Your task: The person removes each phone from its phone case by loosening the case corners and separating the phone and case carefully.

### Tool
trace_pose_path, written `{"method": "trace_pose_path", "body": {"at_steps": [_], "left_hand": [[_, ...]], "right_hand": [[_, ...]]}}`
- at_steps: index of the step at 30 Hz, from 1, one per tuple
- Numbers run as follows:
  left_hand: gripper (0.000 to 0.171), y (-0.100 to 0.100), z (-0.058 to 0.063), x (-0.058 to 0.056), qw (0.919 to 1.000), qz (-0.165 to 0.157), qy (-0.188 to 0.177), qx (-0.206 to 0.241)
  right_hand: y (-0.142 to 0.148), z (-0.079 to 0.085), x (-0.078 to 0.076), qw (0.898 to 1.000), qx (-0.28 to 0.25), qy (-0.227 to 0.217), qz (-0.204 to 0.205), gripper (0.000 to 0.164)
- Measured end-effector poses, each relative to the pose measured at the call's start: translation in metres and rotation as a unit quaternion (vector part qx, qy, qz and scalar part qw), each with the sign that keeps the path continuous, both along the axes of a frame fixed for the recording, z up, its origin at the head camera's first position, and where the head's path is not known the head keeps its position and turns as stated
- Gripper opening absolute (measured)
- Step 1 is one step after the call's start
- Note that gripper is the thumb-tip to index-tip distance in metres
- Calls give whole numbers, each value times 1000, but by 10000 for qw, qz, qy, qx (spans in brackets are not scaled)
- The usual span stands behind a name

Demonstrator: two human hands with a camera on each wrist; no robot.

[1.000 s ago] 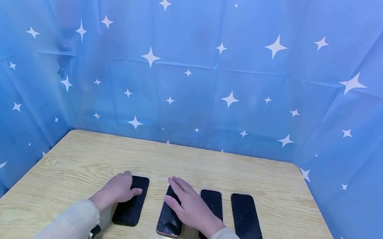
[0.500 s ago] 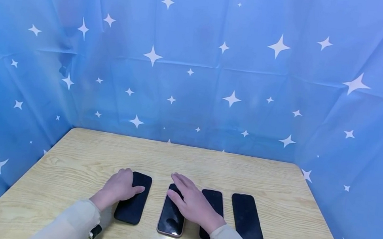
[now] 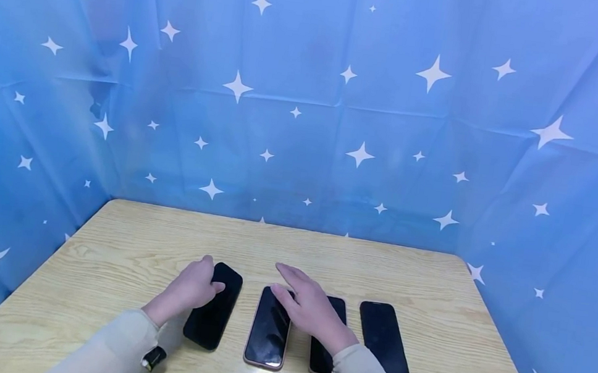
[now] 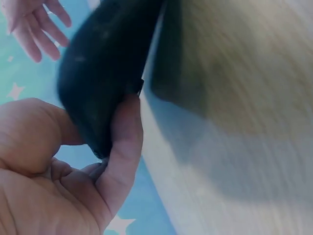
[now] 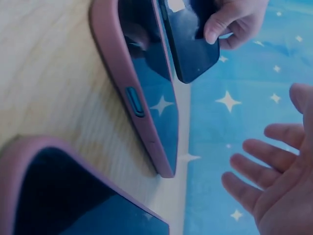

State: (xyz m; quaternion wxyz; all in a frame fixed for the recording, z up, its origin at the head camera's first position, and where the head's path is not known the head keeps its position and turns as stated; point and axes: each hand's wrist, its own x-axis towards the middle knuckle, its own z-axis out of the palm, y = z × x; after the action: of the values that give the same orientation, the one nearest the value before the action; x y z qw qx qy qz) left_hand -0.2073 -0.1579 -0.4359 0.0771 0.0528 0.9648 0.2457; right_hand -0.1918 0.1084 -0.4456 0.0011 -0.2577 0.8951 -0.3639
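My left hand pinches a smartphone in a black case by its far left corner, thumb over the screen and fingers underneath. In the left wrist view this black phone is tilted, raised off the wood with its shadow beneath. Fingers spread and holding nothing, my right hand hovers over the far ends of two pink-cased phones. The nearer of these to the left hand, a pink-cased phone, lies screen up; the second pink-cased phone is partly hidden by the right hand and wrist.
A fourth phone, black, lies at the right end of the row. The row rests on a light wooden table, with a blue star-printed curtain behind and along both sides.
The black phone has shifted away from me and slightly right, tilting in the left hand. The right hand has drifted right and forward, uncovering more of the first pink-cased phone.
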Motion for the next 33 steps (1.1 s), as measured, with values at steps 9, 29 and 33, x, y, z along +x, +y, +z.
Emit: {"method": "trace_pose_path", "body": {"at_steps": [9, 29, 33], "left_hand": [[28, 12, 14, 5, 9986, -177, 423, 269], [19, 44, 25, 7, 9748, -505, 1526, 1544], [16, 49, 26, 7, 9695, -590, 1526, 1828]], "right_hand": [[2, 1, -6, 9984, -495, -54, -275, 53], [-4, -1, -21, 9806, -1632, -868, -657, 48], [-9, 3, -23, 9714, -2042, -1019, -651, 38]]}}
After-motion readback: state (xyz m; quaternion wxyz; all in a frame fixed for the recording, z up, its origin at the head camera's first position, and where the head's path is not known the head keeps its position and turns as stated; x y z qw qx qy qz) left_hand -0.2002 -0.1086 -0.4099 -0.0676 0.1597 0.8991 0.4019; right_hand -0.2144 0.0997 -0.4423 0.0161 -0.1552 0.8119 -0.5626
